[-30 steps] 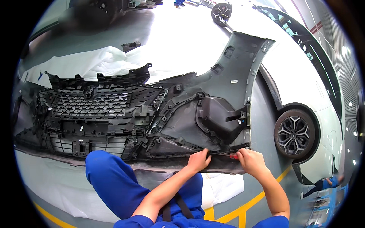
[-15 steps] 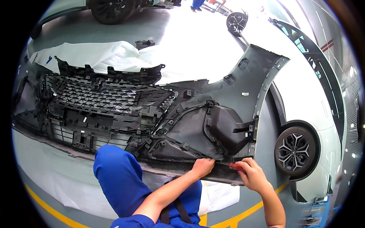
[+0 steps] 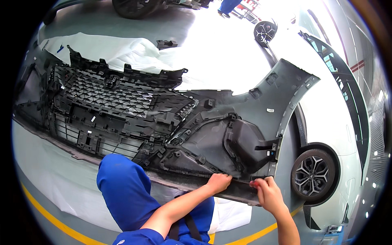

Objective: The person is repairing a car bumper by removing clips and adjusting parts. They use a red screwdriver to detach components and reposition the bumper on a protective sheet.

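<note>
A black car front bumper (image 3: 198, 143) lies with its inner side up across the floor in front of me, its grille (image 3: 110, 96) to the left. My left hand (image 3: 219, 183) rests on its near lower lip with fingers closed; what they pinch is hidden. To the right of it, my right hand (image 3: 270, 196) is closed round a tool with a red handle (image 3: 255, 183), which looks like a screwdriver. Its thin shaft points toward my left fingertips, and the tip is hard to make out. Just beyond both hands sits a dark moulded liner piece (image 3: 247, 143), fixed in the bumper's corner.
White sheeting (image 3: 98, 47) lies beneath and beyond the bumper. A white car with a dark wheel (image 3: 312, 175) stands close on the right. My blue-clad knee (image 3: 124, 179) is against the near edge. Farther off are another car's wheel (image 3: 136, 6) and a person's blue trouser leg (image 3: 228, 6).
The view has swung, so the bumper and cars appear shifted. My left hand keeps its place on the lip; my right hand with the red-handled tool has moved slightly left along it.
</note>
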Available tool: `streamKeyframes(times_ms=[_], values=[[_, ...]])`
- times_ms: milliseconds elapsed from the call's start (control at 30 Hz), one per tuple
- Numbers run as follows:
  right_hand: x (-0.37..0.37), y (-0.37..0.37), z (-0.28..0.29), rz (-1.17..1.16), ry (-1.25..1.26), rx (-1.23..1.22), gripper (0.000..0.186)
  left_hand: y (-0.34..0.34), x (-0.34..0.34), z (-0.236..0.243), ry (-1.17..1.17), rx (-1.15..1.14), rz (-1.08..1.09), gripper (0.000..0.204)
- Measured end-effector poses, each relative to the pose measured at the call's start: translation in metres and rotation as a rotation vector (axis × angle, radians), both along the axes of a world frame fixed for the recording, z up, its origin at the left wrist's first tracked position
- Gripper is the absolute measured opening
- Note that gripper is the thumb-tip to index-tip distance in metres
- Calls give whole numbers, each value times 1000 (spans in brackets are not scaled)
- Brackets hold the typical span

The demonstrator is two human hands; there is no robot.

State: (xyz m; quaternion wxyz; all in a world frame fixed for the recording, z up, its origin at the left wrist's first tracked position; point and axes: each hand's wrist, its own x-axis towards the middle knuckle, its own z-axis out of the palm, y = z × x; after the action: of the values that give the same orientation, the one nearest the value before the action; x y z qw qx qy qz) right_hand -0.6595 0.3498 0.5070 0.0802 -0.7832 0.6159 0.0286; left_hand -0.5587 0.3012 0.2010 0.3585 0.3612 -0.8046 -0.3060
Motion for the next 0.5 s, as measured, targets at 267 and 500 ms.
streamKeyframes(times_ms=[267, 500], values=[[8, -3, -4, -192, 76, 139, 19, -2, -1, -3, -32, -20, -24, 13], [28, 1, 8, 52, -123, -45, 19, -4, 5, -2, 23, 3, -32, 14]])
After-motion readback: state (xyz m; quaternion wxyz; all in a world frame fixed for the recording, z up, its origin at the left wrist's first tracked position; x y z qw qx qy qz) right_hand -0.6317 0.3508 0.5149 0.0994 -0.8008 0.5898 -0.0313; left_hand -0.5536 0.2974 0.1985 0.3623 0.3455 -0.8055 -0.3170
